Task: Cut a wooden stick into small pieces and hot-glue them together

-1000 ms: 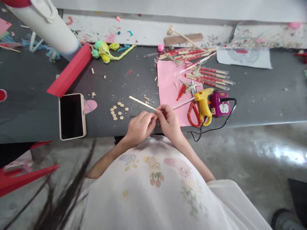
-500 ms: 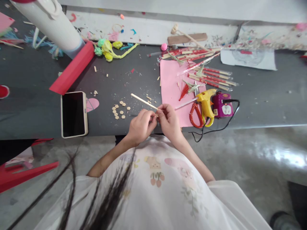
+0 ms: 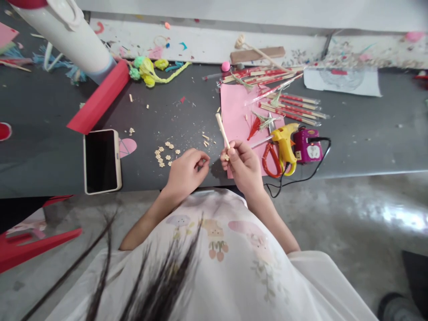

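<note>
One phone [image 3: 102,161] is lying flat well to the left of both hands, probably set aside there to leave the working spot free. Small pale flowers [image 3: 160,157] are sitting in a loose cluster just left of the left hand [image 3: 187,173], seemingly kept within easy reach and away from the crumbs. That hand is hovering at the table's [image 3: 187,120] near edge with its fingers half curled and its thumb near the forefinger; whether it is pinching anything tiny, I cannot tell. Scraps [image 3: 205,137] are lying beyond the gap between the hands. The right hand [image 3: 246,168] is closing on the lower end of a pale stick [image 3: 222,130], thumb against fingers, perhaps gripping low so the long part is standing clear, tilted away from the body. Another small flower is showing by its thumb tip. Pink paper [image 3: 234,102] is stretching beneath and beyond this hand. Scissors [image 3: 278,161] and a yellow glue gun [image 3: 284,139] are resting just to its right, apparently parked close for that hand.
</note>
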A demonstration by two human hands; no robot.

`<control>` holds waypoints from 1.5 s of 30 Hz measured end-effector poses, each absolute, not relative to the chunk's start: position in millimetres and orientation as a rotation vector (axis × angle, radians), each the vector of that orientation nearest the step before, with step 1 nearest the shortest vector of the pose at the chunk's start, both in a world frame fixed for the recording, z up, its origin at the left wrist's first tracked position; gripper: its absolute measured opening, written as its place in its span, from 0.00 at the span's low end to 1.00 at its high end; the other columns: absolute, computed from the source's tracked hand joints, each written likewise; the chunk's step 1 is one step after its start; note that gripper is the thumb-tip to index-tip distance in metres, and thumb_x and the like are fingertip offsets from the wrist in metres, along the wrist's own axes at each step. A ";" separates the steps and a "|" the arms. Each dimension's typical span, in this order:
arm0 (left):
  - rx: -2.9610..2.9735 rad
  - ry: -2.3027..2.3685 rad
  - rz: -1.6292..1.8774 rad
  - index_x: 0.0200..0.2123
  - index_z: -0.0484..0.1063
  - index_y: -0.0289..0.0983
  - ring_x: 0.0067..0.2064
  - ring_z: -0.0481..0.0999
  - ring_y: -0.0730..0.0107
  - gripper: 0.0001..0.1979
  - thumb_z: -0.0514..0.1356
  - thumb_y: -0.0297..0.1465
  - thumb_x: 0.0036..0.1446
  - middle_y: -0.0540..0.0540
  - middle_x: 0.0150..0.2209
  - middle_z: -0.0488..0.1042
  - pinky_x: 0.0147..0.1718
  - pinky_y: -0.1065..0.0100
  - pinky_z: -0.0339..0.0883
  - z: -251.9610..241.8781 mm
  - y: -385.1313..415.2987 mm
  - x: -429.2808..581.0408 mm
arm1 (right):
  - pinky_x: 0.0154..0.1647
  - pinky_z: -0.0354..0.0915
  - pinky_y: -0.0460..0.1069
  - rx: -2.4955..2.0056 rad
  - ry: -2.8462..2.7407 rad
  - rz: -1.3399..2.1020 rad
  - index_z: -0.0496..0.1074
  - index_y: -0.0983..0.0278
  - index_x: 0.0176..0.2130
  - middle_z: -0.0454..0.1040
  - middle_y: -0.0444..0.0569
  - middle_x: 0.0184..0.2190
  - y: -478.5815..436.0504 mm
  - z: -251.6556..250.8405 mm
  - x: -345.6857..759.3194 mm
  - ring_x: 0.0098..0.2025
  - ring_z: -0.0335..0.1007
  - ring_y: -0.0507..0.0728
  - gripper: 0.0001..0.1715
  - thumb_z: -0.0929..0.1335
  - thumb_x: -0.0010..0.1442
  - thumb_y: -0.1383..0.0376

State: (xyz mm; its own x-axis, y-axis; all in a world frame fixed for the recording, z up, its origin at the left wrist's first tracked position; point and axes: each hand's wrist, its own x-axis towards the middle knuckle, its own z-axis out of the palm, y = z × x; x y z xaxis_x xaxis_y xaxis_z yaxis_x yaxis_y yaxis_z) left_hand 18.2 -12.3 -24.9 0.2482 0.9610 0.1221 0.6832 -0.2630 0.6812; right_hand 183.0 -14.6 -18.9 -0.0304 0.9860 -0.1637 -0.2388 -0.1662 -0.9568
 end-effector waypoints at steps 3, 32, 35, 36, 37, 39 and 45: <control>2.166 1.278 0.463 0.40 0.77 0.41 0.31 0.72 0.75 0.08 0.59 0.30 0.58 0.50 0.37 0.75 0.30 0.71 0.63 -17.7 -9.0 7.5 | 0.27 0.64 0.44 -1.092 -0.950 1.445 0.65 0.57 0.39 0.69 0.41 0.29 -13.0 -21.3 187.4 0.27 0.64 0.47 0.12 0.68 0.60 0.54; 2.563 1.317 1.193 0.35 0.72 0.38 0.31 0.73 0.73 0.02 0.59 0.27 0.57 0.49 0.31 0.75 0.30 0.70 0.64 -12.1 -5.7 27.0 | 0.25 0.62 0.44 -1.206 -1.022 1.357 0.64 0.59 0.36 0.66 0.38 0.25 -9.6 -7.2 169.1 0.24 0.62 0.45 0.10 0.68 0.60 0.56; 2.677 1.278 1.178 0.35 0.72 0.37 0.30 0.72 0.73 0.02 0.59 0.27 0.57 0.48 0.30 0.75 0.30 0.69 0.63 -15.8 -4.7 24.5 | 0.25 0.63 0.44 -1.212 -1.018 1.363 0.64 0.60 0.36 0.67 0.38 0.25 -9.1 -8.8 168.6 0.24 0.64 0.46 0.11 0.68 0.60 0.56; 2.696 1.275 1.176 0.35 0.71 0.37 0.30 0.72 0.72 0.02 0.59 0.27 0.57 0.48 0.30 0.75 0.30 0.69 0.63 -16.6 -4.4 24.0 | 0.25 0.63 0.44 -1.213 -1.021 1.360 0.64 0.60 0.36 0.67 0.38 0.25 -9.0 -9.3 168.5 0.24 0.64 0.46 0.11 0.68 0.59 0.56; 2.708 1.274 1.177 0.34 0.71 0.37 0.30 0.72 0.72 0.01 0.59 0.27 0.57 0.48 0.30 0.75 0.30 0.68 0.62 -17.2 -4.2 23.8 | 0.25 0.63 0.44 -1.213 -1.028 1.354 0.65 0.60 0.36 0.67 0.38 0.25 -8.9 -9.6 168.3 0.24 0.64 0.46 0.11 0.68 0.59 0.56; 2.717 1.276 1.187 0.34 0.71 0.37 0.29 0.71 0.72 0.01 0.59 0.27 0.57 0.49 0.29 0.75 0.29 0.68 0.62 -17.7 -3.8 24.1 | 0.25 0.62 0.45 -1.214 -1.049 1.343 0.65 0.60 0.36 0.66 0.38 0.24 -8.7 -10.3 168.0 0.24 0.63 0.46 0.11 0.68 0.59 0.57; 2.664 1.290 1.241 0.32 0.70 0.37 0.30 0.73 0.72 0.02 0.59 0.25 0.55 0.48 0.30 0.75 0.29 0.69 0.62 -16.1 -3.3 27.5 | 0.25 0.61 0.44 -1.242 -1.098 1.293 0.65 0.60 0.37 0.66 0.38 0.25 -9.9 -11.3 165.8 0.25 0.63 0.46 0.07 0.67 0.61 0.60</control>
